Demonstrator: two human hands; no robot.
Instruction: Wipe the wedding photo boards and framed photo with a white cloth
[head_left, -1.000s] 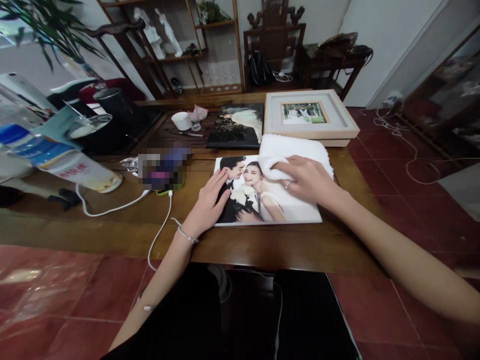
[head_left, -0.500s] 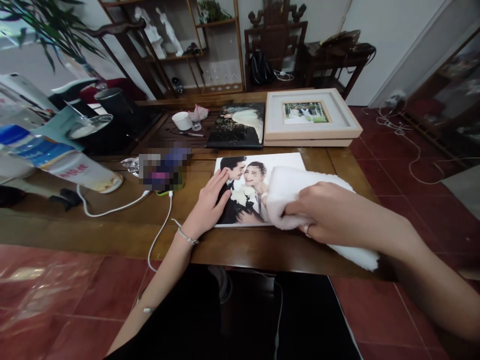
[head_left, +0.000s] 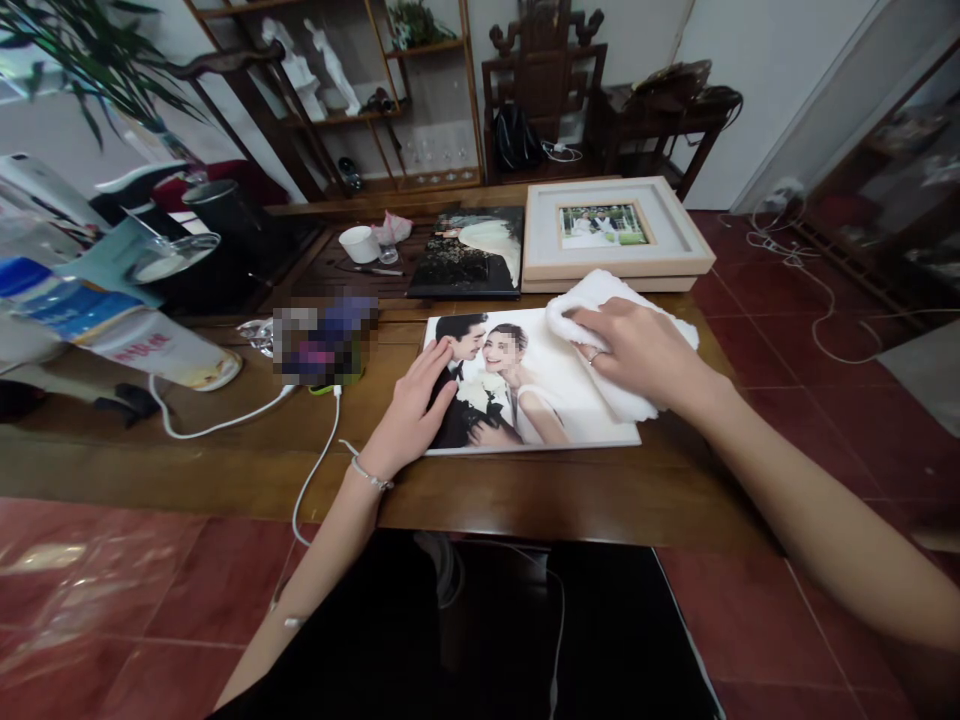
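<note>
A wedding photo panel (head_left: 551, 405) lies flat on the wooden table in front of me, showing a couple with a white bouquet. My left hand (head_left: 415, 410) rests on its left edge, fingers stretched out and holding nothing. Bunched in my right hand (head_left: 634, 350) is a white cloth (head_left: 596, 290), pressed on the panel's upper right part. The cloth and hand hide the panel's upper right corner. A ring shows on my right hand and a bracelet on my left wrist.
Behind the panel lie a dark photo panel (head_left: 469, 255) and stacked pale wooden frames (head_left: 619, 268). A white cup (head_left: 360, 245) stands on the tea tray (head_left: 304, 270). To the left are a bottle (head_left: 124, 325), a pixelated object (head_left: 324, 340) and a white cable (head_left: 311, 480).
My right hand has moved the cloth up and away from me, from the panel's lower right to its upper right, uncovering the lower right corner. My left hand has stayed in place.
</note>
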